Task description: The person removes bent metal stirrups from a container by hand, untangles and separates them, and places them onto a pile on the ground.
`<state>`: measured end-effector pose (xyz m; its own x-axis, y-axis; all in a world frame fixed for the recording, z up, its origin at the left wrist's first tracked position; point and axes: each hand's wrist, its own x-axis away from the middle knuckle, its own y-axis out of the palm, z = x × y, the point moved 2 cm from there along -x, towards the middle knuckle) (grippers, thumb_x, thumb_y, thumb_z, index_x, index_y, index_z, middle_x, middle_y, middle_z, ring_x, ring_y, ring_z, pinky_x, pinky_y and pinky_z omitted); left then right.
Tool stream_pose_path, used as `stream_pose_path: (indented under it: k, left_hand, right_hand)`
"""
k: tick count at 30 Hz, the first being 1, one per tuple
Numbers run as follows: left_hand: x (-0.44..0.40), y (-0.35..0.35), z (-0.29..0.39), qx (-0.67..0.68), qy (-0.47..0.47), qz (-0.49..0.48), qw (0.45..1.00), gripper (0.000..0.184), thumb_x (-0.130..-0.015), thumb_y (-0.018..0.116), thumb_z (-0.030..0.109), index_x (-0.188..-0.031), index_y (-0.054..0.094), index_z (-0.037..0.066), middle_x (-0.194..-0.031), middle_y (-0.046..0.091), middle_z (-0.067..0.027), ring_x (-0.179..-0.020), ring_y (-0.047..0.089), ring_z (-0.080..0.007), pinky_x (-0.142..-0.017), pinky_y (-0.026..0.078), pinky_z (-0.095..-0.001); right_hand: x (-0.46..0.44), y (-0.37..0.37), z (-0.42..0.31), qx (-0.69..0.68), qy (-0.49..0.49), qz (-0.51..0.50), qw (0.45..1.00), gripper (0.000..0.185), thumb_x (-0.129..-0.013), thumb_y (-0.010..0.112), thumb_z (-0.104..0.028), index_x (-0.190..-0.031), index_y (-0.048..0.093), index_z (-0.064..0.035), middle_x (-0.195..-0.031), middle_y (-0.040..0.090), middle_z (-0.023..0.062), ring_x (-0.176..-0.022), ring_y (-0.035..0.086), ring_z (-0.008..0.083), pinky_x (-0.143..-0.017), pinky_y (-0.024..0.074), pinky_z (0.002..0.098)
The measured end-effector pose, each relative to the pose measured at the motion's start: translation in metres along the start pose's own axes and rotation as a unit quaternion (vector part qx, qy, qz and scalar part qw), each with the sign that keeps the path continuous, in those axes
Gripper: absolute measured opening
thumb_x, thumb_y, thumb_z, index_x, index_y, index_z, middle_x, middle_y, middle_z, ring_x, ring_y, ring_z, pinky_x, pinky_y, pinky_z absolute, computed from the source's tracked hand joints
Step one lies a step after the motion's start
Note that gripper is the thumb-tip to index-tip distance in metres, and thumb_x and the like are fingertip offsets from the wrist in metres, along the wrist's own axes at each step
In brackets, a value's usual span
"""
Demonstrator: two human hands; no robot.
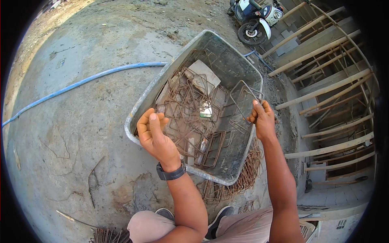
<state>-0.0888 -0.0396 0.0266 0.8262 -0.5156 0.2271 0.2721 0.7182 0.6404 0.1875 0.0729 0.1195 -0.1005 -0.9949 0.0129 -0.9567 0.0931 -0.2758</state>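
My right hand (263, 116) grips a rectangular bent steel stirrup (240, 99), raised at the right side of a large grey plastic tub (139, 106). Over the tub's left rim is my left hand (150, 131), its fingers loosely curled and the thumb apart, with nothing visible in it. Inside the tub lies a tangle of rusty wire stirrups (182, 97). A pale flat slab (202, 75) and a small white-and-green piece (206, 109) lie among them. Several more stirrups are stacked near the tub's lower wall (214, 150).
A bundle of stirrups (247, 170) sits on the ground beside the tub's near right corner. Rusty rods (109, 236) lie at the lower left. A blue hose (85, 81) runs to the tub. Wooden poles (324, 93) stand right; a motorbike (253, 28) is parked behind.
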Motion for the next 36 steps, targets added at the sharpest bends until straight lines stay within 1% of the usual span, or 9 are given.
stream_pose_path:
  k: [4,7,11,14,17,21,24,28,36]
  left_hand:
    - [0.021,0.009,-0.007,-0.006,-0.037,-0.016,0.999,0.024,-0.103,0.057,0.023,-0.116,0.064,0.004,-0.097,0.067,-0.0056,-0.085,0.061,-0.0112,-0.077,0.051,-0.0252]
    - [0.079,0.053,-0.008,-0.013,-0.148,-0.222,0.964,0.033,-0.103,0.057,0.029,-0.126,0.06,0.006,-0.108,0.068,-0.0064,-0.089,0.063,-0.0113,-0.082,0.051,-0.0269]
    - [0.174,0.101,-0.039,-0.107,-0.244,-0.497,0.826,0.056,-0.1,0.062,0.039,-0.14,0.051,0.001,-0.123,0.064,-0.0119,-0.102,0.062,-0.0153,-0.089,0.049,-0.0309]
    - [0.251,0.104,-0.074,-0.192,-0.157,-0.478,0.843,0.066,-0.099,0.063,0.041,-0.144,0.044,-0.003,-0.123,0.064,-0.0144,-0.104,0.062,-0.0168,-0.088,0.049,-0.0315]
    - [0.309,0.098,-0.106,-0.121,-0.335,-0.435,0.827,0.066,-0.1,0.062,0.04,-0.145,0.041,-0.004,-0.127,0.063,-0.0201,-0.114,0.063,-0.0254,-0.098,0.049,-0.0387]
    - [0.338,0.088,-0.108,0.047,-0.558,-0.374,0.739,0.044,-0.108,0.047,0.035,-0.139,0.048,0.003,-0.117,0.068,-0.011,-0.094,0.067,-0.0181,-0.08,0.053,-0.0334]
    - [0.341,0.082,-0.12,0.029,-0.444,-0.402,0.8,0.043,-0.108,0.047,0.035,-0.137,0.05,0.004,-0.118,0.067,-0.0106,-0.095,0.067,-0.0184,-0.078,0.054,-0.0332]
    - [0.337,0.087,-0.121,-0.042,-0.329,-0.544,0.771,0.048,-0.109,0.043,0.03,-0.142,0.047,-0.004,-0.118,0.067,-0.0137,-0.1,0.067,-0.0189,-0.082,0.056,-0.0318]
    - [0.349,0.077,-0.123,-0.137,-0.302,-0.537,0.776,0.048,-0.109,0.043,0.031,-0.148,0.044,0.002,-0.125,0.067,-0.0181,-0.089,0.072,-0.0176,-0.075,0.058,-0.0305]
  right_hand:
    - [0.045,-0.085,-0.038,-0.124,0.034,0.02,0.991,0.024,-0.103,0.06,-0.029,-0.11,0.059,-0.0052,-0.067,0.047,-0.0027,-0.055,0.046,0.0086,-0.058,0.0476,0.0309]
    - [0.077,-0.13,-0.034,-0.141,0.066,0.02,0.988,0.024,-0.104,0.059,-0.029,-0.108,0.06,-0.0058,-0.068,0.049,-0.0028,-0.056,0.045,0.0082,-0.059,0.0455,0.0303]
    - [0.109,-0.169,-0.026,-0.192,0.066,0.013,0.979,0.022,-0.104,0.058,-0.029,-0.109,0.06,-0.0072,-0.069,0.053,-0.0015,-0.057,0.043,0.008,-0.061,0.0441,0.0306]
    - [0.133,-0.2,-0.032,-0.247,0.052,0.019,0.967,0.023,-0.105,0.055,-0.029,-0.11,0.06,-0.0068,-0.07,0.053,-0.0006,-0.056,0.043,0.0079,-0.061,0.0432,0.0305]
    - [0.156,-0.219,-0.033,-0.27,0.044,0.011,0.962,0.025,-0.107,0.052,-0.028,-0.111,0.059,-0.005,-0.067,0.053,-0.0003,-0.052,0.041,0.0078,-0.057,0.0418,0.0282]
    - [0.175,-0.231,-0.025,-0.163,0.089,-0.033,0.982,0.025,-0.106,0.053,-0.025,-0.114,0.06,-0.0026,-0.074,0.065,0.0057,-0.056,0.057,0.0127,-0.063,0.0511,0.0324]
    - [0.187,-0.236,-0.017,-0.104,0.128,0.001,0.986,0.026,-0.105,0.054,-0.023,-0.116,0.06,0.0003,-0.088,0.07,0.0109,-0.072,0.067,0.0171,-0.069,0.0553,0.0304]
    - [0.195,-0.256,0.004,-0.133,0.12,0.003,0.984,0.025,-0.105,0.054,-0.022,-0.116,0.062,-0.0006,-0.095,0.071,0.0106,-0.076,0.069,0.017,-0.074,0.0574,0.0322]
    - [0.202,-0.304,0.008,-0.207,0.008,0.077,0.975,0.026,-0.106,0.055,-0.025,-0.116,0.063,-0.0025,-0.085,0.069,0.0059,-0.069,0.067,0.0153,-0.059,0.0533,0.0294]
